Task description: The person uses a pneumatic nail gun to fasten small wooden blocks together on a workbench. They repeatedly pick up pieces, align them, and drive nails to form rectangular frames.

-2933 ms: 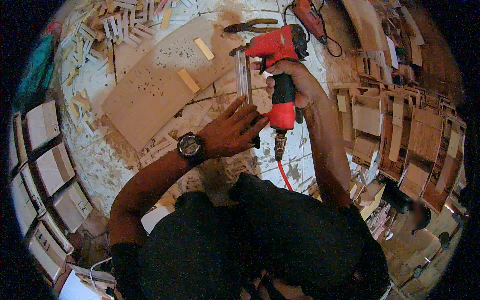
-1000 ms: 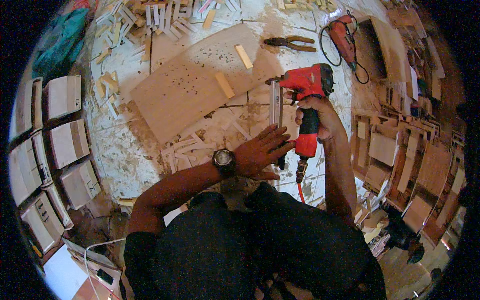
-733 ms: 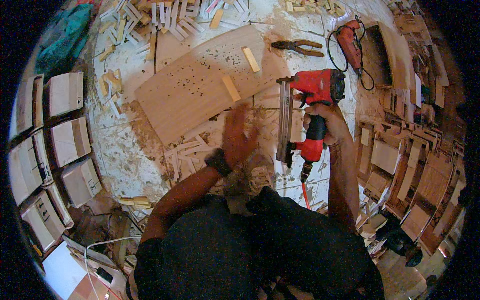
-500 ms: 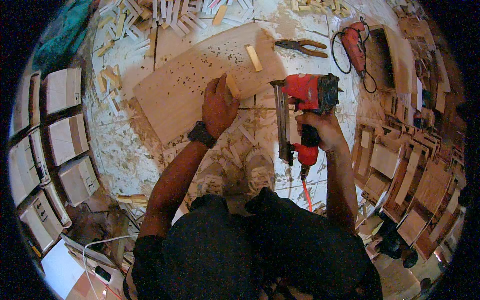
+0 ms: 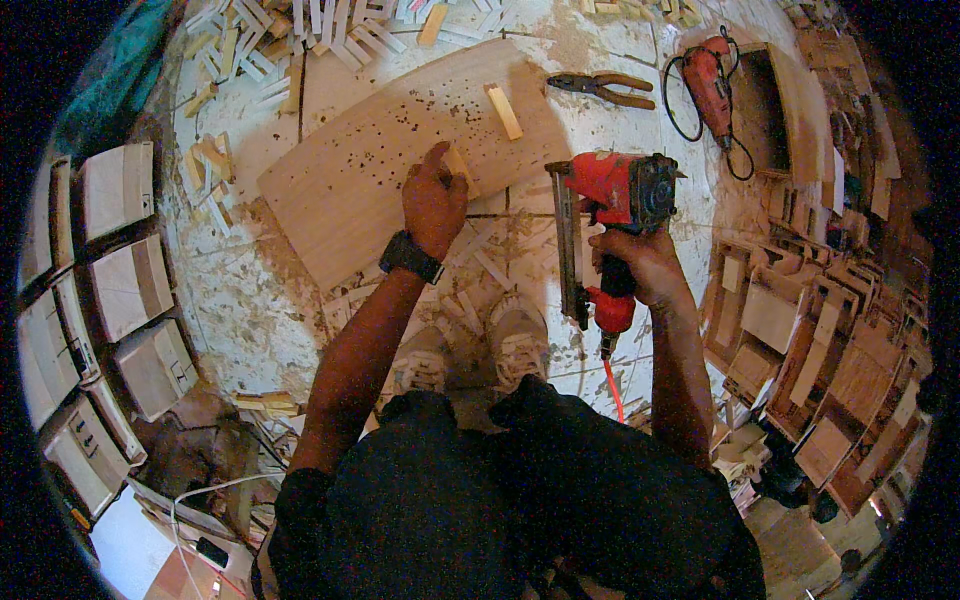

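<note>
A wide wooden board [image 5: 340,215] lies on the floor in front of my feet, dotted with many dark specks. At its near right edge, my left hand [image 5: 435,205] has its fingers curled, with thumb and forefinger against a small wooden block [image 5: 459,170]; part of the block is hidden. A second pale block [image 5: 504,112] rests farther up the board. My right hand [image 5: 645,265] is wrapped round the black grip of a red nail gun [image 5: 610,190], held upright to the right of the board. An orange-red air hose [image 5: 613,385] runs from its handle.
Pliers [image 5: 602,90] and a red corded power tool [image 5: 707,90] lie beyond the nail gun, near an open wooden box [image 5: 765,115]. Loose wood strips [image 5: 345,35] are heaped at the far side. Wooden panels [image 5: 145,370] stand left, and stacked drawer-like pieces [image 5: 775,315] right.
My left hand has drawn its fingers in beside the small block, where they lay flatter before. The nail gun stays in my right hand, almost unmoved. The view has shifted slightly.
</note>
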A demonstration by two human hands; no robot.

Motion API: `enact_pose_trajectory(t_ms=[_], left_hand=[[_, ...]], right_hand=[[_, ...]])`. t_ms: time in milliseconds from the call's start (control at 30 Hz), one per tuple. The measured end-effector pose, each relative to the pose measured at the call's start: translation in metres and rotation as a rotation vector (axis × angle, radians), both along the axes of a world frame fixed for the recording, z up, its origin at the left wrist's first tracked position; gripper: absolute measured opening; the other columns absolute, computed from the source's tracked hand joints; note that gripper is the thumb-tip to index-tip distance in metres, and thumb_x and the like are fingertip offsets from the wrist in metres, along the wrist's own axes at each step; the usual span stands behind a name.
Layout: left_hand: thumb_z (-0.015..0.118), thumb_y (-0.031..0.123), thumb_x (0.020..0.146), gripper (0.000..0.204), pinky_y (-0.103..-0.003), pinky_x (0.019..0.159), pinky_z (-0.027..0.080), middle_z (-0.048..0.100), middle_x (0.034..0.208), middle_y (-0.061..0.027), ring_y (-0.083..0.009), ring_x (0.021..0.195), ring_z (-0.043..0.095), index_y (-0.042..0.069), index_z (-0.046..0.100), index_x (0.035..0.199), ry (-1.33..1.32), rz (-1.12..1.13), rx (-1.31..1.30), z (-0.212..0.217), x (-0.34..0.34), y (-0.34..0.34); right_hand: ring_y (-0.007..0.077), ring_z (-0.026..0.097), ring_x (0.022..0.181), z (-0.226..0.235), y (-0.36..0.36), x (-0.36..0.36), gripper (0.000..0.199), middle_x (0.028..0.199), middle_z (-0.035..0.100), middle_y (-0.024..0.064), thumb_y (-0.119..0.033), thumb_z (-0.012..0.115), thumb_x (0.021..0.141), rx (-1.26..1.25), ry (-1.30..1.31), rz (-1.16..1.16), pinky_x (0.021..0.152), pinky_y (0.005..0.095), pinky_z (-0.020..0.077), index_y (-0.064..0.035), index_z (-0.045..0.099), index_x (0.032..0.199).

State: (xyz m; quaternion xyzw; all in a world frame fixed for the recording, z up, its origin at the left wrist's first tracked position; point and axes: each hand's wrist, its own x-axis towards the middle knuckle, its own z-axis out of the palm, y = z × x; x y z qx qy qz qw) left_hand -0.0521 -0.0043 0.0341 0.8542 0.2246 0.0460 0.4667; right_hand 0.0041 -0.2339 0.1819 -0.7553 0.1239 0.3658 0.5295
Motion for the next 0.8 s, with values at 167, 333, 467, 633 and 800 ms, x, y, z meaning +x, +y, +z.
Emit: enact_pose_trajectory(t_ms=[167,333,467,633,800], left_hand=[[0.061,0.005,0.076,0.049,-0.043,0.071,0.047,0.058,0.076,-0.0137,-0.0318,0.078,0.056,0.008,0.050,0.123,0.001,-0.007,0.180,-0.008,-0.020,0.004],[0.057,0.002,0.077,0.046,-0.043,0.070,0.047,0.058,0.078,-0.0158,-0.0319,0.078,0.055,0.008,0.051,0.122,-0.015,0.026,0.138,-0.014,-0.042,0.022],[0.055,0.003,0.079,0.047,-0.043,0.070,0.047,0.059,0.079,-0.0181,-0.0329,0.077,0.056,0.007,0.051,0.125,0.069,0.048,0.192,-0.015,-0.052,0.029],[0.062,0.015,0.079,0.046,-0.041,0.070,0.050,0.063,0.087,-0.0212,-0.0323,0.077,0.062,0.006,0.052,0.123,0.027,0.156,-0.013,-0.016,-0.049,0.022],[0.068,0.022,0.077,0.043,-0.037,0.066,0.052,0.066,0.084,-0.0173,-0.0291,0.071,0.065,0.004,0.056,0.114,0.056,0.157,-0.056,-0.014,-0.039,0.014]], right_hand=[[0.0153,0.060,0.066,-0.003,-0.005,-0.001,0.040,0.081,0.061,0.0031,-0.005,0.070,0.073,0.029,-0.049,0.042,0.056,0.0306,0.0518,-0.0080,0.052,0.108],[0.0147,0.057,0.059,0.001,-0.002,-0.006,0.031,0.071,0.059,0.0047,-0.001,0.068,0.069,0.016,-0.112,-0.014,0.054,0.0282,0.0473,-0.0037,0.057,0.098],[0.0152,0.058,0.059,0.006,-0.003,-0.007,0.031,0.070,0.059,0.0046,-0.002,0.070,0.068,0.009,-0.108,0.000,0.054,0.0303,0.0483,-0.0037,0.057,0.096],[0.0151,0.060,0.061,0.004,-0.005,-0.008,0.031,0.076,0.061,0.0042,-0.007,0.067,0.074,0.014,-0.115,0.059,0.053,0.0304,0.0511,-0.0053,0.055,0.102],[0.0150,0.060,0.061,0.001,-0.006,-0.012,0.028,0.075,0.061,0.0044,-0.008,0.067,0.075,-0.014,-0.100,0.039,0.052,0.0303,0.0505,-0.0054,0.055,0.101]])
